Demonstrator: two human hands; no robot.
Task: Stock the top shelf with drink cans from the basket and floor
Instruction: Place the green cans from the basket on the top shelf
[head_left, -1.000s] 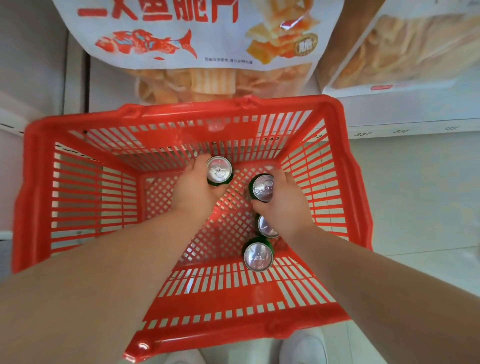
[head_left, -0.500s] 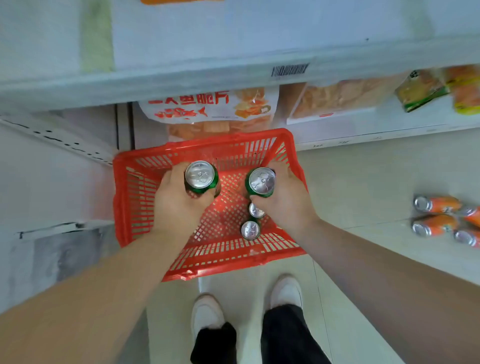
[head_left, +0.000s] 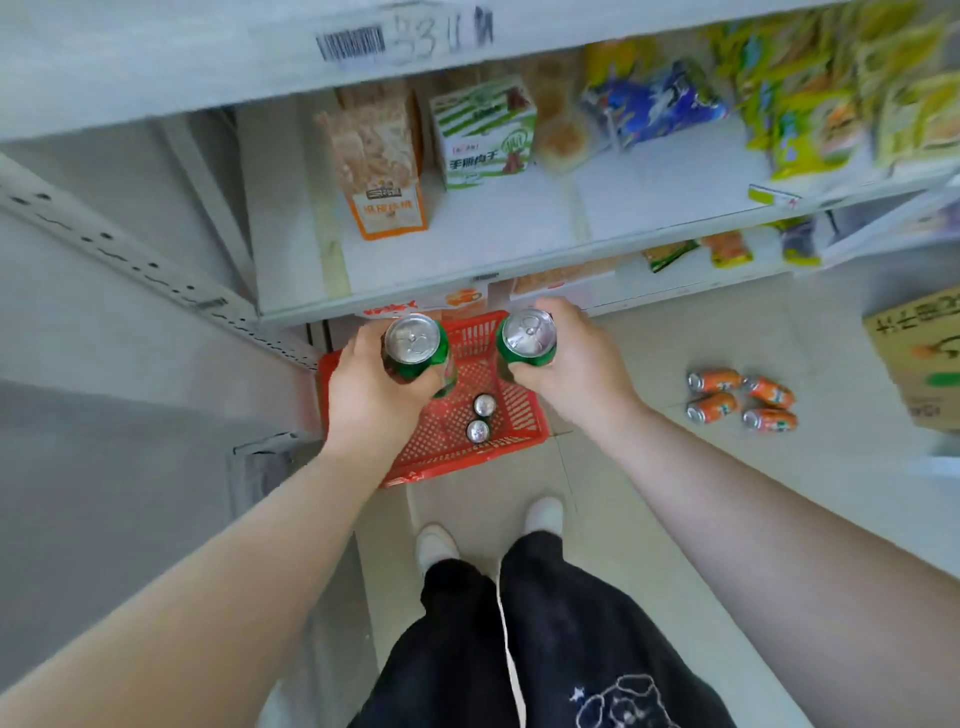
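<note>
Left hand grips one can, right hand another can; keep both upright, lifting toward the shelf at twelve o'clock.

Two hands: left hand, right hand. Two green cans gripped, one apiece: left can, right can. One red basket, holding two more cans upright: far basket can, near basket can. Four orange cans lying on the floor. One cardboard box. Two white shoes. On the shelf, one orange pouch and one green-striped carton; blurred bags beyond, uncountable.
</note>
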